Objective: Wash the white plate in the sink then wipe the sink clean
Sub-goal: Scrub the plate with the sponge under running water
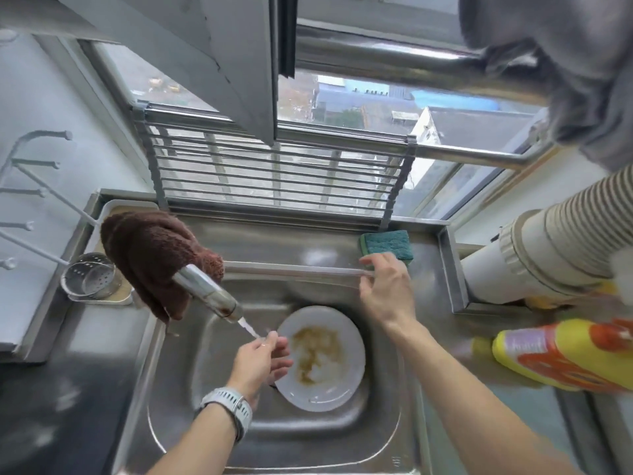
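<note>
Head view shows your left hand (pixel 262 359), fingers relaxed, under the tap's (pixel 209 294) stream beside the stained white plate (pixel 322 358) at frame centre. Your right hand (pixel 385 286) reaches the green sponge (pixel 387 245); whether it grips, you cannot tell.

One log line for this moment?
left hand: under tap water | right hand: reaching sponge | white plate: dirty, in sink

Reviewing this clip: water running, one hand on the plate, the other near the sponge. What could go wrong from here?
1. The white plate lies tilted in the sink, steadied only by the left hand; it may slide.
2. The right hand reaches toward the green sponge and could nudge it away.
3. The brown cloth draped over the faucet might drop into the water.
</note>
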The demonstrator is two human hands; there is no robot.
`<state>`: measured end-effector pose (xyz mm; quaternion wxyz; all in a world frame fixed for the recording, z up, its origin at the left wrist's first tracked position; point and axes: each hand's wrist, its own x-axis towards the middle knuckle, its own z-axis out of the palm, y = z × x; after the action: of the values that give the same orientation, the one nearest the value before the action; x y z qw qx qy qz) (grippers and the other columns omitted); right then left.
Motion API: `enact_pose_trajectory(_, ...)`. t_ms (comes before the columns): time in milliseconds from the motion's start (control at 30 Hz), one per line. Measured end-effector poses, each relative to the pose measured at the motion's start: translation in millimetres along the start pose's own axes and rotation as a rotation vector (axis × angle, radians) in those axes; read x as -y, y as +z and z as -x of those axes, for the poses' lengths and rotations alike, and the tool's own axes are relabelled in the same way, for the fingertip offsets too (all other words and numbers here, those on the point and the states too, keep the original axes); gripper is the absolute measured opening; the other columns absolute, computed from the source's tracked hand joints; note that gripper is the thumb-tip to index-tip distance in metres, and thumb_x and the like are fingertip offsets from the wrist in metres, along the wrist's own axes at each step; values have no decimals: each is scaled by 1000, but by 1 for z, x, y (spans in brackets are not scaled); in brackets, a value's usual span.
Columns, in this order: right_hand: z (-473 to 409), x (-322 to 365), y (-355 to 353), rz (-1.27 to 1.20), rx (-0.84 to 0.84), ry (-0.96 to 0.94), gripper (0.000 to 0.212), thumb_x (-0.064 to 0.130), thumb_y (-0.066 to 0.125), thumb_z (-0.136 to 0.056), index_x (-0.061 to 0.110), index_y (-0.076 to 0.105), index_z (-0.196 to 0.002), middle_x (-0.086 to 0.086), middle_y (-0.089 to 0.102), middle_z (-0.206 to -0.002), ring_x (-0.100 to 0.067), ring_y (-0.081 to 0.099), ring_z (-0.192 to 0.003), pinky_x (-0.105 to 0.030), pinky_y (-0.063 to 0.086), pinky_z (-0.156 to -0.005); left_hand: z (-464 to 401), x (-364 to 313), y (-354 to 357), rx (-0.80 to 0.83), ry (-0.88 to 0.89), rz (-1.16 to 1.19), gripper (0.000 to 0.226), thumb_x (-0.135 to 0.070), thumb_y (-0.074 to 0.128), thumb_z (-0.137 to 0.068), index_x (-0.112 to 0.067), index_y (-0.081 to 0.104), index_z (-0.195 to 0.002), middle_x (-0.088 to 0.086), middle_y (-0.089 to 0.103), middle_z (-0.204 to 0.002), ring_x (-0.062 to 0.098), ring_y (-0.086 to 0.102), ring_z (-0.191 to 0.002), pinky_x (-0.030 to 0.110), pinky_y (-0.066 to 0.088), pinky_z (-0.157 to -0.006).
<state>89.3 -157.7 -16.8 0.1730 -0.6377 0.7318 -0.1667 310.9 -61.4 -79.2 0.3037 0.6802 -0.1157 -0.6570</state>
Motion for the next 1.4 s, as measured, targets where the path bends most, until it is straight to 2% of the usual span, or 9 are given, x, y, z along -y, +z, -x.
enact_pose_trajectory(167, -56, -33, -22, 450, 177, -274, 66, 5, 68, -76, 18, 46, -137, -4, 52, -135, -26, 44, -117, -39, 47, -100, -5, 4, 7, -55, -28, 68, 35, -22, 46, -109, 4, 68, -101, 16, 69, -84, 24, 66, -73, 31, 57, -67)
enact_pose_trajectory(333, -77, -43, -22, 604, 171, -394, 56, 9, 69, -74, 20, 49, -125, -6, 59, -119, -28, 46, -110, -38, 47, -95, -2, 2, 9, -111, -57, 156, 35, -19, 45, -109, 2, 66, -91, 14, 65, -79, 22, 63, -69, 26, 57, -61)
enact_pose_trajectory(533, -21, -24, -28, 339, 0, -408, 60, 27, 79, -62, 15, 52, -114, -9, 54, -105, -27, 49, -92, -39, 47, -78, -1, 1, 5, -142, -61, 153, 36, -19, 46, -109, 0, 68, -86, 12, 64, -74, 20, 61, -65, 20, 56, -52)
enact_pose_trajectory(767, 95, -6, 69, -141, 280, 173, 55, 40, 76, -70, 27, 41, -110, 0, 50, -110, -23, 57, -99, -36, 51, -85, -31, 26, -5, -141, -78, -20, 30, -12, 50, -105, -4, 62, -79, 8, 54, -62, 21, 48, -56, 23, 44, -47)
enact_pose_trajectory(867, 105, -4, 114, -188, 396, 448, 61, 48, 70, -80, 23, 40, -126, -8, 54, -125, -30, 60, -110, -40, 52, -93, -118, 89, -32, -243, -91, -114, 16, -21, 75, -70, -6, 72, -66, 17, 74, -73, 34, 70, -75, 45, 62, -77)
enact_pose_trajectory(933, 104, -2, 135, -164, 439, 540, 65, 51, 65, -84, 22, 37, -135, -13, 53, -128, -37, 61, -111, -41, 50, -92, -145, 103, -38, -281, -155, -109, 26, -17, 76, -55, 0, 73, -74, 22, 77, -90, 38, 74, -89, 55, 60, -89)
enact_pose_trajectory(1033, 105, -1, 158, -92, 464, 475, 65, 51, 64, -85, 24, 34, -136, -15, 50, -128, -40, 61, -107, -43, 52, -91, -103, 69, -24, -204, -182, -187, 8, -4, 74, -77, -2, 67, -77, 14, 71, -87, 28, 67, -81, 35, 53, -76)
enact_pose_trajectory(1167, 111, -3, 176, 61, 494, 319, 75, 53, 64, -86, 21, 27, -142, -15, 48, -126, -39, 59, -111, -43, 52, -87, -134, 102, -21, -77, -198, -471, 45, -33, 71, -63, -7, 70, -100, 17, 76, -105, 36, 74, -96, 48, 62, -87)
enact_pose_trajectory(1400, 123, 1, 186, 234, 495, 37, 68, 48, 65, -84, 23, 33, -138, -12, 48, -121, -37, 60, -99, -41, 50, -71, -81, 71, -6, -115, -94, -877, 43, -24, 54, -100, -2, 45, -136, 21, 56, -141, 40, 55, -130, 41, 44, -101)
